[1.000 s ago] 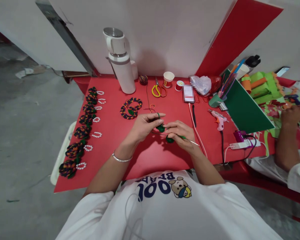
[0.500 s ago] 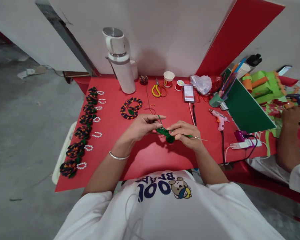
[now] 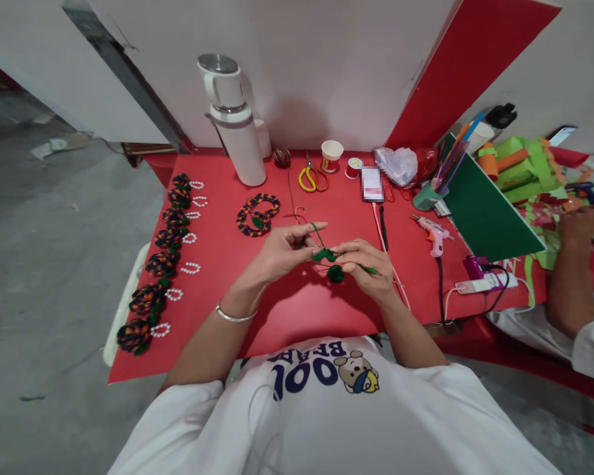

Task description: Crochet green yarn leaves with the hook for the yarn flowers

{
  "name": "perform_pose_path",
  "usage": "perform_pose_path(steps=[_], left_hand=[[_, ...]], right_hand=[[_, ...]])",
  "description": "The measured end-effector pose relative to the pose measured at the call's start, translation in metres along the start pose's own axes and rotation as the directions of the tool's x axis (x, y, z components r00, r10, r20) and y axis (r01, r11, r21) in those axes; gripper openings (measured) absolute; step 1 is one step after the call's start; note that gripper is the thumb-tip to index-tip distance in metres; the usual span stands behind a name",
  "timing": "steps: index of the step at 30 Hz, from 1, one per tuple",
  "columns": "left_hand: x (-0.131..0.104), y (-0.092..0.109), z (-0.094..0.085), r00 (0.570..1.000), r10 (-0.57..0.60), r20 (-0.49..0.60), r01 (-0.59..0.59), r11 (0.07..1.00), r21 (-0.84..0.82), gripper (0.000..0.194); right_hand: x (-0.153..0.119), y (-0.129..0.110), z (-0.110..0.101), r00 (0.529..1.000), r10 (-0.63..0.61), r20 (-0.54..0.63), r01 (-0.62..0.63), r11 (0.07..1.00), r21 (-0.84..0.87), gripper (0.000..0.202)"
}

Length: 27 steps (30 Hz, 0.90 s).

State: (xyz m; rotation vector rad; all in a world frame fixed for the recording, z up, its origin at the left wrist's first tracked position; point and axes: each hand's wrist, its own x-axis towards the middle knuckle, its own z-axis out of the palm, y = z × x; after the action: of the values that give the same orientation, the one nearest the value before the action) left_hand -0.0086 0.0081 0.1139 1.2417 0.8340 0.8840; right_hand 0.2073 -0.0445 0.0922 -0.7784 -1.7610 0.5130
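Between my hands is a small piece of green crochet [image 3: 325, 254], with a round green part [image 3: 335, 273] hanging below it. My left hand [image 3: 290, 251] pinches the crochet's left end between thumb and finger. Its index finger is stretched out, and a green yarn strand [image 3: 318, 232] runs over it. My right hand [image 3: 367, 265] is closed around a crochet hook with a green handle [image 3: 370, 270]; the hook's tip is at the green stitches, too small to make out. Beyond my hands lies a multicoloured braided loop [image 3: 257, 214] with a green leaf.
Several multicoloured knitted pieces [image 3: 162, 262] with bead loops line the left edge. A white flask [image 3: 238, 142], yarn ball [image 3: 281, 157], scissors [image 3: 313, 178], paper cup [image 3: 331, 156] and phone [image 3: 372, 183] stand or lie behind. A pink glue gun [image 3: 433, 235] lies right, near a co-worker's arm [image 3: 574, 270].
The crochet piece looks more bunched between my fingers, and the round green part hangs slightly lower. The hook in my right hand has turned, so its long metal end no longer shows.
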Motion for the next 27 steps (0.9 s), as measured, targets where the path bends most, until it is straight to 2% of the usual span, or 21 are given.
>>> perform_pose_path(steps=[4,8,12,16,18,21,24,27], left_hand=[[-0.002,0.000,0.003,0.996,0.039,-0.078,-0.032,0.995,0.092,0.064],[-0.005,0.001,0.006,0.988,0.077,-0.136,-0.051,0.981,0.186,0.056],[-0.008,0.004,0.009,0.972,0.173,-0.162,-0.114,0.940,0.321,0.032],[-0.009,0.005,0.009,0.965,0.218,-0.145,-0.148,0.910,0.388,0.036],[-0.008,0.005,0.009,0.972,0.187,-0.144,-0.126,0.927,0.354,0.044],[-0.008,0.003,0.014,0.975,0.143,-0.168,-0.098,0.963,0.250,0.052],[-0.008,-0.003,0.022,0.965,0.117,-0.235,-0.107,0.993,0.055,0.060],[-0.006,-0.009,0.028,0.964,0.039,-0.265,-0.087,0.981,-0.172,0.072]], right_hand=[[0.001,0.001,-0.003,0.987,-0.121,0.108,0.133,0.985,-0.114,0.015],[0.002,0.000,-0.004,0.946,-0.242,0.214,0.300,0.903,-0.308,0.014],[0.002,-0.003,-0.002,0.909,-0.289,0.299,0.401,0.802,-0.443,0.020],[0.001,-0.003,0.001,0.896,-0.314,0.315,0.437,0.753,-0.492,0.019],[0.000,-0.001,0.004,0.911,-0.302,0.280,0.407,0.761,-0.505,0.017],[-0.005,0.002,0.011,0.948,-0.274,0.163,0.319,0.812,-0.489,0.017],[-0.008,0.005,0.023,0.976,-0.218,0.013,0.201,0.870,-0.450,0.019],[-0.007,0.008,0.034,0.975,-0.192,-0.111,0.122,0.882,-0.454,0.019]])
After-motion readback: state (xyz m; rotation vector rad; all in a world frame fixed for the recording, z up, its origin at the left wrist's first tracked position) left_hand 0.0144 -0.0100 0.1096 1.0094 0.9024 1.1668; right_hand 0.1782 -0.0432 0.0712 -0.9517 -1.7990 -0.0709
